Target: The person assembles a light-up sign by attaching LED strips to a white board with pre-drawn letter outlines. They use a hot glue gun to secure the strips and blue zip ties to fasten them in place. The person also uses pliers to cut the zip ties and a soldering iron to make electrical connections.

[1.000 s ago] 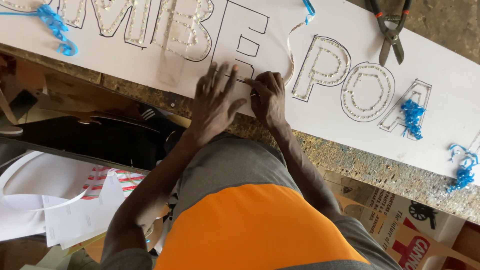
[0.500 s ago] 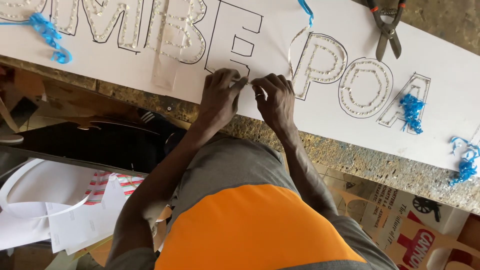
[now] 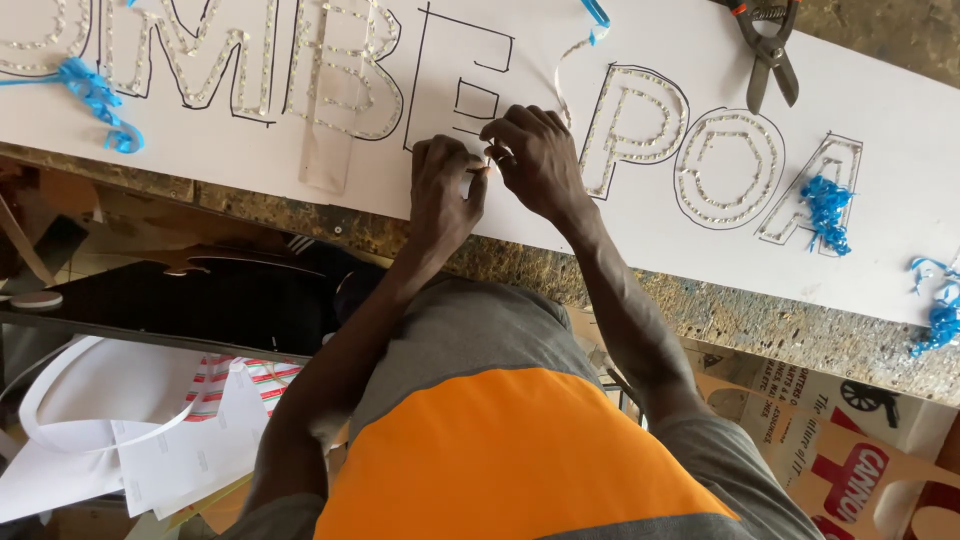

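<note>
A long white board (image 3: 880, 120) with large outlined block letters lies on the bench; most letters are lined with rows of small pale pieces. My left hand (image 3: 440, 190) and my right hand (image 3: 540, 160) meet at the lower edge of one unfilled letter (image 3: 455, 85). Their fingertips pinch a small pale piece together, seemingly the end of a thin white strip (image 3: 562, 75). That strip curls up the board to a blue ribbon end (image 3: 596, 14). What exactly sits between the fingers is mostly hidden.
Orange-handled pliers (image 3: 768, 50) lie at the board's top right. Curled blue ribbon scraps lie at the left (image 3: 95, 95), right (image 3: 828, 210) and far right (image 3: 940, 315). The rough bench edge (image 3: 720, 320) runs below. Loose white papers (image 3: 150, 450) and a printed carton (image 3: 860, 460) lie below.
My left hand, flat on the board a second ago, has curled up and met the right hand's fingertips. Both hands have shifted slightly toward the unfilled letter.
</note>
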